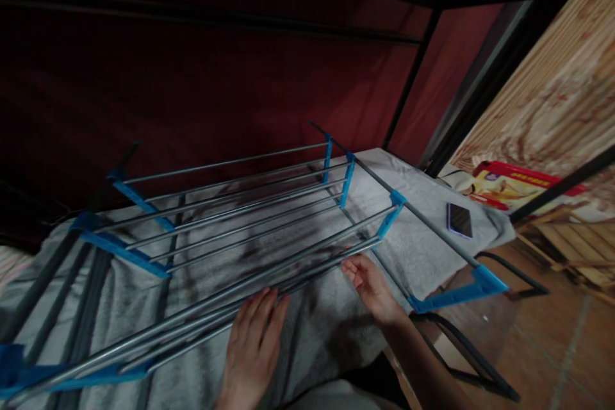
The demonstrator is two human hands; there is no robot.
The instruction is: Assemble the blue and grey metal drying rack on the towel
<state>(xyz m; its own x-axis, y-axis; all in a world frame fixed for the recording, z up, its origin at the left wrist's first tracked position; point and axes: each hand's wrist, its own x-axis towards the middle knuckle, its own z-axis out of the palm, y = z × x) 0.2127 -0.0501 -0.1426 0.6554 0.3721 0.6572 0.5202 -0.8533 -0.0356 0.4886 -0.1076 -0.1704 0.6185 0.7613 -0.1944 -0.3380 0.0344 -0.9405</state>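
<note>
Rn L fingers (262, 312) at rack (288, 261); red-ylw box (516, 187) txt illegible.

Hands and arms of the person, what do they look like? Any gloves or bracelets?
The left hand and right hand are bare, with slim fingers and no gloves. I can't see any rings, bracelets or watch. The right forearm is slim and has no sleeve in view. The left arm is mostly out of the picture.

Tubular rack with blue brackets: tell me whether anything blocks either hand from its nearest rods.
Nothing visible does. The left hand reaches the nearest rods, and the right hand is at them farther right; exact contact is unclear.
</note>
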